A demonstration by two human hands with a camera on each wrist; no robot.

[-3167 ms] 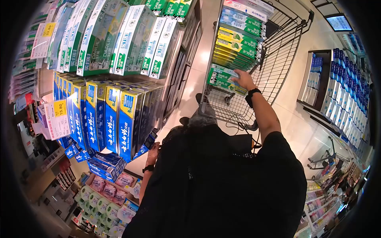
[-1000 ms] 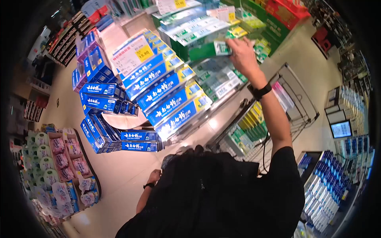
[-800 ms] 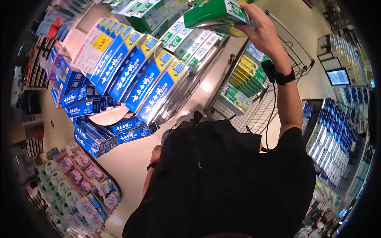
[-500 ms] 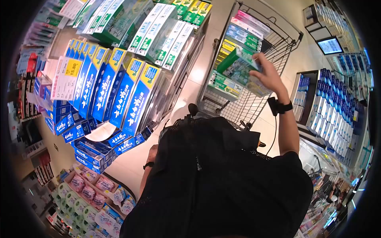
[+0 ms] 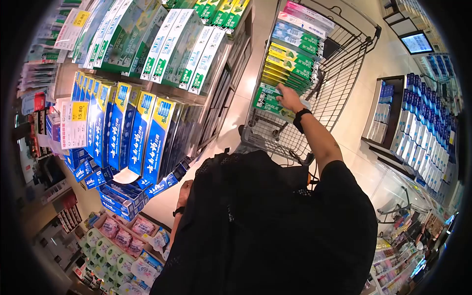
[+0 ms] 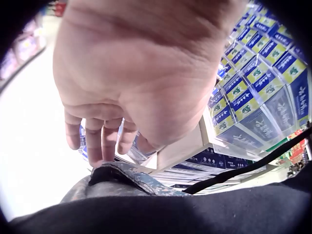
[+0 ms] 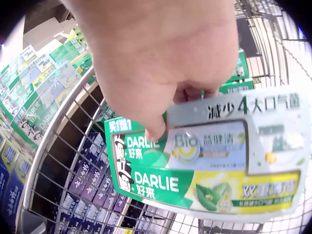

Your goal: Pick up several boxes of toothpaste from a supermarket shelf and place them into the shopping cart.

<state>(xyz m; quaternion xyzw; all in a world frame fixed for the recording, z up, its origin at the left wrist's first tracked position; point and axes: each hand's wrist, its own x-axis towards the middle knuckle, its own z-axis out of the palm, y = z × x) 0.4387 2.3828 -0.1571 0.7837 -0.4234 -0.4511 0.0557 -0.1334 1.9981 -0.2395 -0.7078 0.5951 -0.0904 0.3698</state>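
Observation:
My right hand (image 5: 291,100) is inside the wire shopping cart (image 5: 339,98) at the near end of a row of packs. It pinches a green and white DARLIE toothpaste pack (image 7: 161,178). In the right wrist view the thumb lies across the pack's printed front, and the fingers are hidden behind its top edge. More yellow and green toothpaste packs (image 5: 290,61) stand in line just beyond. My left hand (image 6: 136,73) hangs low by my side, fingers loosely extended and holding nothing, near the blue toothpaste boxes (image 5: 123,199) at the display's lower corner.
To the left rises a display of blue and yellow toothpaste boxes (image 5: 155,137), with green and white DARLIE packs (image 5: 167,49) beyond it. A price card (image 5: 73,123) hangs on its front. On the right stands a shelf of blue and white boxes (image 5: 418,128). Pink and green packages (image 5: 115,246) fill a low stand.
My right hand took a DARLIE pack from the display, swung it right over the cart and lowered it to the row's near end. My left hand stayed by my side.

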